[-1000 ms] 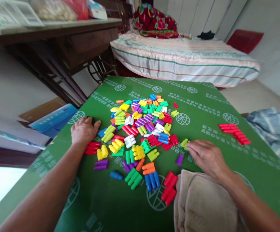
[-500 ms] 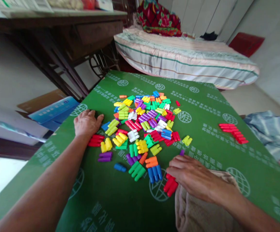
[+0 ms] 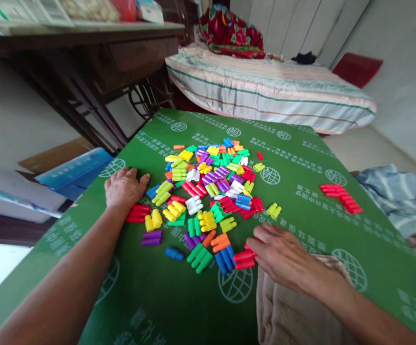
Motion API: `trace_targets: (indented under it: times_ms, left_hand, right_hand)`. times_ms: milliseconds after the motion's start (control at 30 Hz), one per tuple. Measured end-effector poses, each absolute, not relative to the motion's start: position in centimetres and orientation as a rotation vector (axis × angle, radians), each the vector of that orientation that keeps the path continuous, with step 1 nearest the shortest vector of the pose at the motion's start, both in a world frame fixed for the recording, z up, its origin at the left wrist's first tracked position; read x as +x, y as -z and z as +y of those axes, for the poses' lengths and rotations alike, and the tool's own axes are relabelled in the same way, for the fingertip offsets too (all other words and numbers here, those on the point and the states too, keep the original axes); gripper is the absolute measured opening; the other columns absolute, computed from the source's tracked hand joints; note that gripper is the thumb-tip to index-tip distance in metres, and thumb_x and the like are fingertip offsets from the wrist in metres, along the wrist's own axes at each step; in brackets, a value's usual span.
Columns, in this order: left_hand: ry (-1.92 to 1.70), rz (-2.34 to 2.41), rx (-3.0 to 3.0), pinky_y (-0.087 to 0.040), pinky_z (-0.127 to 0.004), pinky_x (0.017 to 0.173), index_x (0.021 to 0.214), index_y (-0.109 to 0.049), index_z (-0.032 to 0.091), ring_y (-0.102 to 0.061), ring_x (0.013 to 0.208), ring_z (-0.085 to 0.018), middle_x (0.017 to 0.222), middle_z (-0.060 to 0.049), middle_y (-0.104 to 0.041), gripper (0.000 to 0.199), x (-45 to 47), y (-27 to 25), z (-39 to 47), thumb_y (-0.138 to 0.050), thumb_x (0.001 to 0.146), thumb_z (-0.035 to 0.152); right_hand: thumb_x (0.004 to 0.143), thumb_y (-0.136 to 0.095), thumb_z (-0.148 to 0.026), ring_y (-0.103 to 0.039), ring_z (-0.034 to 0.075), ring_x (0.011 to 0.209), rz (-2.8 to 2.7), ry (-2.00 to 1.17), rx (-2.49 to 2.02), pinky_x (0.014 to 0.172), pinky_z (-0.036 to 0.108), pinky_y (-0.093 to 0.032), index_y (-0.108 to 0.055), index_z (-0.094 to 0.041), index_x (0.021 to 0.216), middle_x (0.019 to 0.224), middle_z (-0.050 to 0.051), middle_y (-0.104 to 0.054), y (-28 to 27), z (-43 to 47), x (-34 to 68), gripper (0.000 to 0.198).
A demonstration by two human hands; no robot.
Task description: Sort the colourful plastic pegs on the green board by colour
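Observation:
My left hand lies on the green tabletop at the left of the pile, fingers stretched out, holding nothing. A red block of joined round pegs lies just below it. My right hand is at the near right of the pile, its fingers closed on a red plastic block whose rounded ends point left. That block's right end is hidden by my fingers. Just left of it are a blue block and an orange block, touching each other. A green block lies further left.
A heap of colourful peg-shaped blocks spreads over the middle of the table. Apart at the right lie joined red blocks. A brown cloth lies under my right forearm. Beyond stand a bed and a wooden desk.
The red block in my right hand has turned from pointing down-left to pointing left, close against the blue block. A purple piece beyond my right fingers no longer shows. My left hand stays put.

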State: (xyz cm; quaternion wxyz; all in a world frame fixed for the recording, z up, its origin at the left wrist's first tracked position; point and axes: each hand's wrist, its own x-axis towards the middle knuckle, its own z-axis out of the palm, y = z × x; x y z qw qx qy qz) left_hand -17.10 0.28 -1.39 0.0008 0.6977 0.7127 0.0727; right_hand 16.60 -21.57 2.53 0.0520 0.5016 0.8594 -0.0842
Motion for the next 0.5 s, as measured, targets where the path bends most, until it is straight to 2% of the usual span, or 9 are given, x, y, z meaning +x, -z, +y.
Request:
trace_targets:
  times_ms: [200,367,500]
  left_hand:
    - [-0.206,2.253,2.183,-0.028,-0.052,0.104,0.128,-0.046,0.004,-0.034,0.13,-0.036,0.141,-0.023,-0.039,0.068,-17.2,1.3,0.5,-0.027,0.089,0.056]
    - [-0.191,2.241,2.189,-0.029,-0.053,0.104,0.129,-0.045,0.005,-0.033,0.132,-0.036,0.142,-0.023,-0.038,0.07,-17.3,1.3,0.7,-0.025,0.089,0.058]
    - [-0.194,2.281,2.173,-0.03,-0.053,0.103,0.129,-0.047,0.006,-0.034,0.132,-0.036,0.143,-0.022,-0.039,0.068,-17.6,1.6,1.1,-0.027,0.088,0.057]
  right_hand:
    - [0.085,-0.051,-0.02,-0.053,0.019,0.083,2.506,0.333,1.622,0.074,0.031,-0.039,-0.059,-0.02,0.084,0.087,0.004,-0.059,-3.0,-20.8,17.9,0.009]
    - [0.083,-0.052,-0.021,-0.054,0.019,0.085,2.442,0.256,1.82,0.073,0.029,-0.037,-0.059,-0.019,0.081,0.086,0.004,-0.06,-2.8,-20.3,19.9,0.008]
    - [0.084,-0.051,-0.022,-0.055,0.016,0.082,2.46,0.344,1.917,0.071,0.027,-0.037,-0.06,-0.021,0.079,0.082,0.002,-0.06,-3.1,-20.4,21.0,0.01]
